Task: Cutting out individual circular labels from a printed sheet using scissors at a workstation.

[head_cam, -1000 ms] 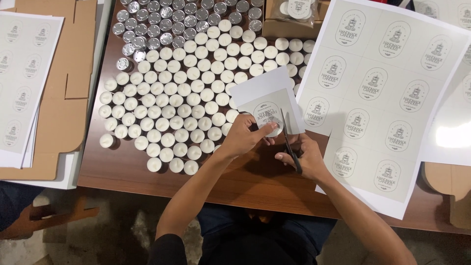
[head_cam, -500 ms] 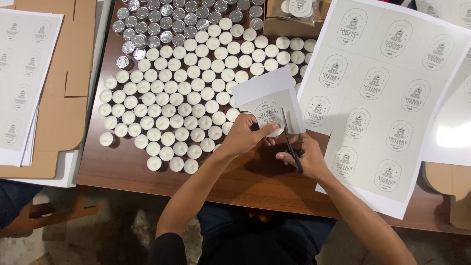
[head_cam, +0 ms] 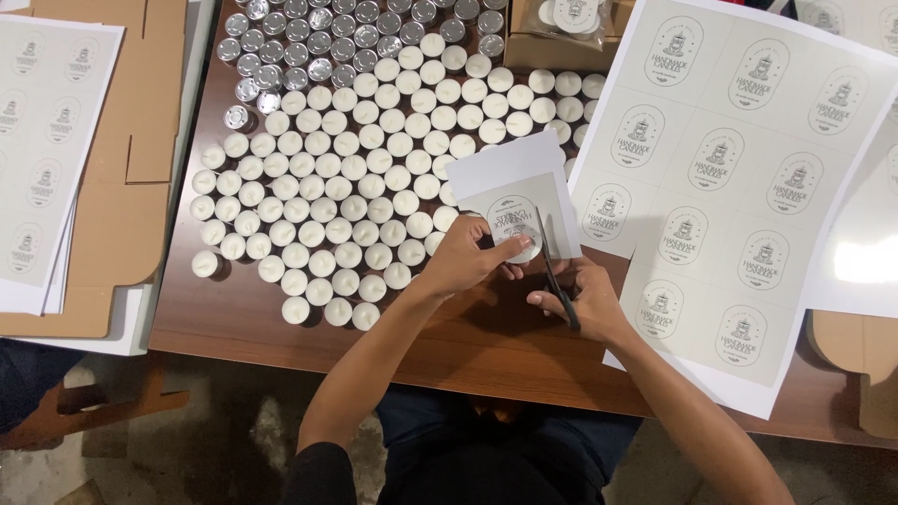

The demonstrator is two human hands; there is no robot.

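My left hand point(head_cam: 472, 254) pinches the lower edge of a small piece of white paper point(head_cam: 513, 192) printed with an oval label. My right hand point(head_cam: 582, 297) grips black scissors point(head_cam: 556, 271), whose blades reach up into the paper beside the label. Both hands hover over the brown wooden table point(head_cam: 468, 341) near its front edge. Many white tealight candles point(head_cam: 346, 196) stand in rows just left of my left hand.
A large sheet of printed oval labels point(head_cam: 725, 178) lies to the right. Silver empty tealight cups point(head_cam: 327, 33) stand at the back. Flat cardboard point(head_cam: 126, 150) and another label sheet point(head_cam: 37, 140) lie at far left. A cardboard box point(head_cam: 561, 28) sits at the back.
The cut paper has turned slightly in my left hand and the scissor blades have edged along the label outline. Both hands stay in the same spot.
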